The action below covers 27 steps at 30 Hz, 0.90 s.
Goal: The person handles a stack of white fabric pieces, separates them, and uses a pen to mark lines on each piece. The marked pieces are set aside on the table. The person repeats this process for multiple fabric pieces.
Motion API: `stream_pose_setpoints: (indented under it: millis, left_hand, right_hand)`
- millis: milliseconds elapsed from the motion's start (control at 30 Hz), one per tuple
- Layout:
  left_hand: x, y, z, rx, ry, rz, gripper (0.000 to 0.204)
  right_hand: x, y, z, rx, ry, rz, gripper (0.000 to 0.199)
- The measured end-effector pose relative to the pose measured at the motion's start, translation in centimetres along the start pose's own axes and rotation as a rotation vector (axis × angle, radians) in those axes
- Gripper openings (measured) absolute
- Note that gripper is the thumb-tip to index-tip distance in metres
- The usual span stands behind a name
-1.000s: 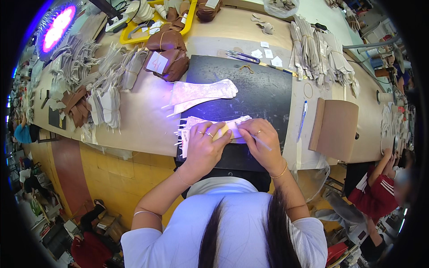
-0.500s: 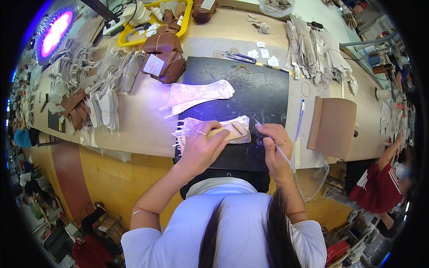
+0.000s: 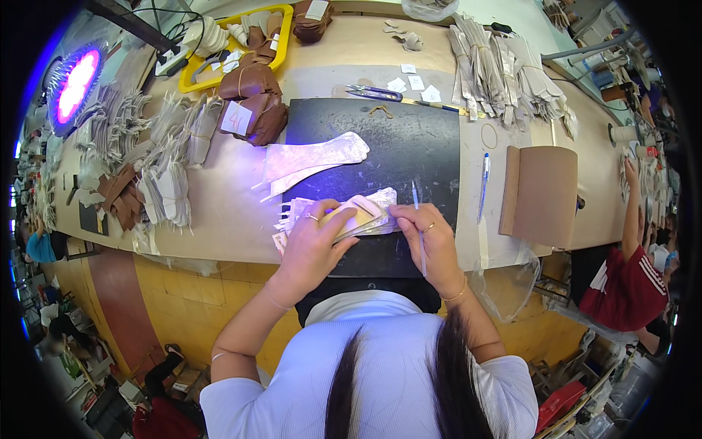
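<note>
1. Head view, hands: My left hand (image 3: 311, 241) is partly curled, fingers on top and thumb at the near edge, gripping a slotted yellow template (image 3: 368, 210). It lies over a fanned stack of pale pieces (image 3: 385, 196) near the front of a black mat (image 3: 431, 150).
2. My right hand (image 3: 431, 230) is closed around a slim pen-like tool (image 3: 422, 252), tip pointing away from me; its fingertips are at the stack's right end.
3. What could go wrong: if my left fingers ease off, the template could skid on the pieces. Because the stack is fanned, nudging its right end could spread the layers. A careless turn of the tool could leave a stray mark or scratch.
4. Surface: two overlapping pale pieces (image 3: 314, 157) lie farther up the mat. Beyond its far edge on the brown tabletop (image 3: 227, 208) are snips (image 3: 376, 92); to the right, a blue-and-white pen (image 3: 484, 179) and a brown board (image 3: 545, 194). A labelled brown bundle (image 3: 262, 124) sits left, near a yellow tray (image 3: 287, 36).
5. Room: a lamp (image 3: 75, 84) glows pinkish violet at left; the floor (image 3: 183, 293) is yellow; a person in red (image 3: 632, 285) reaches forward at right.
</note>
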State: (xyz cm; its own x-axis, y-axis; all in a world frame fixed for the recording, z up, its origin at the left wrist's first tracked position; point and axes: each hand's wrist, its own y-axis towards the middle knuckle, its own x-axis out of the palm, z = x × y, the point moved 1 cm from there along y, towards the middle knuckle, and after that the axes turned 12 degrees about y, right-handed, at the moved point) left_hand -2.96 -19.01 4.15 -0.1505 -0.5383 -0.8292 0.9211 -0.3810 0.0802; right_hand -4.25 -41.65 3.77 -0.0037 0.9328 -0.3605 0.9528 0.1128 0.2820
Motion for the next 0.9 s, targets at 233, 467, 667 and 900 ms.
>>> stream_pose_setpoints:
  millis: [233,467,667,900]
  left_hand:
    - [0.4,-0.1,0.0,0.080,0.099,0.081,0.044]
    - [0.0,-0.6,-0.4,0.101,-0.036,0.078,0.039]
    - [-4.9,1.8,-1.7,0.036,-0.034,0.126,0.040]
    - [-4.5,8.3,-5.2,0.167,0.194,0.099,0.043]
  right_hand:
    - [0.2,-0.3,-0.3,0.088,-0.009,-0.078,0.016]
    - [0.3,-0.4,0.2,0.057,0.020,-0.086,0.017]
    - [0.3,-0.5,0.4,0.063,0.013,-0.093,0.014]
    - [0.8,-0.7,0.2,0.043,0.008,-0.074,0.016]
